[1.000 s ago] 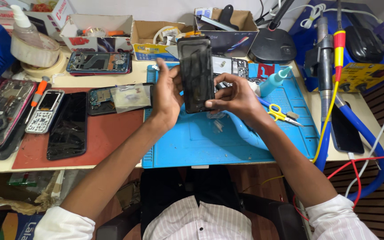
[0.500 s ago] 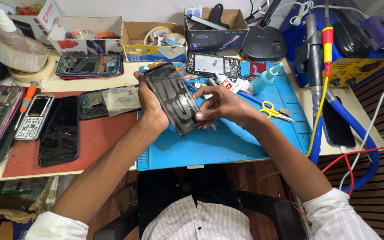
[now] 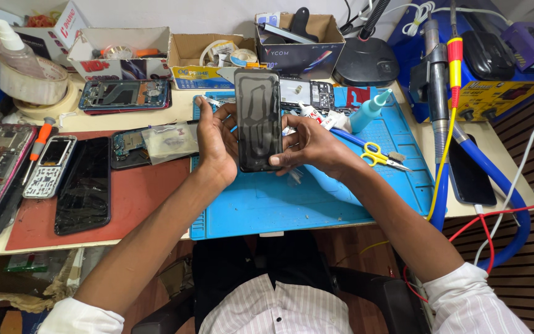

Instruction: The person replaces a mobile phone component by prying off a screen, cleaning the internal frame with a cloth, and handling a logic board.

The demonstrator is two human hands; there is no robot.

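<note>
Head view:
Phone [image 3: 258, 117]: black smartphone, held upright above the blue mat [image 3: 316, 204], glossy dark face toward the camera, between both hands at scene centre.
Left hand [image 3: 216, 139]: on the phone's left edge, palm against the side, fingers [image 3: 202, 111] curled behind and around it, grasping the phone.
Right hand [image 3: 313, 145]: on the phone's right edge near the lower corner, thumb tip [image 3: 274, 160] pressed on the front face, remaining fingers behind, grasping the phone.
Blue mat: flat on the table [image 3: 156, 117], below the hands, reaching to the near edge.
Scissors [image 3: 378, 154]: yellow handles, lying on the mat just right of the right hand.
Teal bottle [image 3: 369, 111]: pointed nozzle, standing on the mat at the far right, near the scissors.
Red mat [image 3: 137, 198]: left of the blue mat, touching it edge to edge.
Dark phone screen [image 3: 83, 185]: lying flat on the red mat, left side.
Keypad phone [image 3: 49, 166]: small, white keys, just left of the dark screen.
Opened phone body [image 3: 125, 96]: circuitry exposed, far left of the hands, on the table.
Cardboard boxes [image 3: 298, 43]: row along the far edge, holding small parts and tape rolls.
Tape roll [image 3: 32, 83]: wide, pale, far left, a spray bottle standing in it.
Blue hose [image 3: 495, 192]: curving along the right edge of the table.
Soldering station [image 3: 502, 93]: far right, yellow front panel.
</note>
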